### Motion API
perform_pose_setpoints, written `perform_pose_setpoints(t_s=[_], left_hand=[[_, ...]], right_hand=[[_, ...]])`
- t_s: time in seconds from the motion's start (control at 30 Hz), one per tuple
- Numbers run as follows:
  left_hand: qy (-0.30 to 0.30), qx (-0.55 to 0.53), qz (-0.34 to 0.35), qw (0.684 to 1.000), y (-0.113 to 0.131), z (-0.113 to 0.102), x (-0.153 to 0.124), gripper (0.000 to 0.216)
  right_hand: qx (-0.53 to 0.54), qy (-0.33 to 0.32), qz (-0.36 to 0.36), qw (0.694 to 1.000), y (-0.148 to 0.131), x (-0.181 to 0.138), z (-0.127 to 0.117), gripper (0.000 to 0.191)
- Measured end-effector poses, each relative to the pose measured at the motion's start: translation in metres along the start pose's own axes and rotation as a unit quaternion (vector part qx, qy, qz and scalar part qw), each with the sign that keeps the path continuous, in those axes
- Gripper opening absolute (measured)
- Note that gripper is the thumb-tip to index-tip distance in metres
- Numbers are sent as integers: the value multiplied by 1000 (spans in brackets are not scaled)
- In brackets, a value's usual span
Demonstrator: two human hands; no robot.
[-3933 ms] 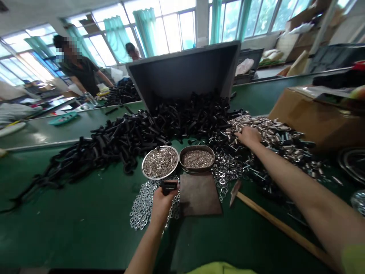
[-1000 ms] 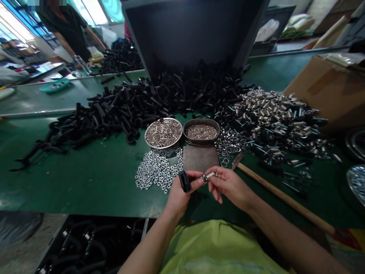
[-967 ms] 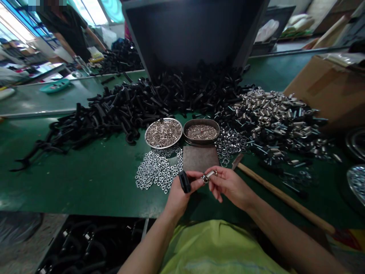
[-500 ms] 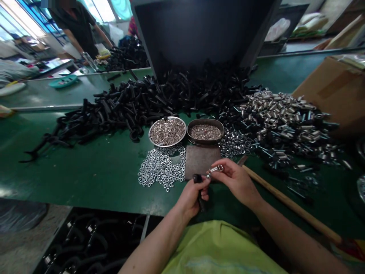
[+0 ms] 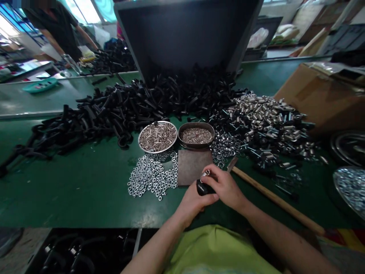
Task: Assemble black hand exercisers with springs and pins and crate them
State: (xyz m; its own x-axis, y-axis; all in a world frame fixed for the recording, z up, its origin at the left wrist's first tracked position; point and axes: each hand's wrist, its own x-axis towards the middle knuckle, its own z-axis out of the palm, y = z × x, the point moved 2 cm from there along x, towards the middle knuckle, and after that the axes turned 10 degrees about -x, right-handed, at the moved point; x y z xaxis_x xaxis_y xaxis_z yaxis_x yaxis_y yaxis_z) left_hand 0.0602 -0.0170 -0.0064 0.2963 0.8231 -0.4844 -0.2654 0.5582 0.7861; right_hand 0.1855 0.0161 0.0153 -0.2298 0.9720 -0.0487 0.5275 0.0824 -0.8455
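Note:
My left hand point(image 5: 191, 201) is closed around a black plastic handle point(image 5: 203, 188), whose rounded end faces up between my hands. The fingers of my right hand point(image 5: 226, 188) pinch a small metal spring point(image 5: 205, 173) right at that end; whether it sits inside the handle is hidden by the fingers. Both hands meet just in front of a flat metal plate point(image 5: 190, 163) on the green table. Loose metal nuts point(image 5: 151, 176) lie in a heap to the left of the plate.
A dish of small metal pins point(image 5: 157, 137) and an oval tin point(image 5: 196, 144) stand behind the plate. A wooden-handled hammer point(image 5: 276, 198) lies to the right. Heaps of black handles point(image 5: 114, 106) and silver parts point(image 5: 262, 114) surround them. A person point(image 5: 54, 30) stands far left.
My right hand has brought the spring down to the handle's end. The handle has turned in my left hand, and the hands are closer together. The view has shifted right.

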Motion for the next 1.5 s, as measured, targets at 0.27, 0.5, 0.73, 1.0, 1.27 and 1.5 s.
perform_pose_setpoints(t_s=[0.27, 0.5, 0.73, 1.0, 1.27, 1.5], left_hand=[[-44, -68, -44, 996, 0, -17, -10, 32], [16, -71, -7, 997, 4, -30, -5, 48], [4, -183, -56, 982, 5, -11, 8, 59], [5, -89, -3, 996, -1, -4, 4, 47], [-41, -130, -81, 987, 1, -10, 0, 48], [19, -225, -67, 972, 1, -18, 11, 62]], right_hand=[[-308, 46, -61, 948, 57, 42, -42, 14], [-339, 83, -77, 934, 64, 53, -59, 12], [-1, -25, -38, 999, 2, 13, -12, 10], [-95, 1, -47, 994, -10, -2, 5, 8], [-399, 60, -16, 915, 19, 86, -56, 22], [-505, 107, 75, 853, 49, 180, -103, 27]])
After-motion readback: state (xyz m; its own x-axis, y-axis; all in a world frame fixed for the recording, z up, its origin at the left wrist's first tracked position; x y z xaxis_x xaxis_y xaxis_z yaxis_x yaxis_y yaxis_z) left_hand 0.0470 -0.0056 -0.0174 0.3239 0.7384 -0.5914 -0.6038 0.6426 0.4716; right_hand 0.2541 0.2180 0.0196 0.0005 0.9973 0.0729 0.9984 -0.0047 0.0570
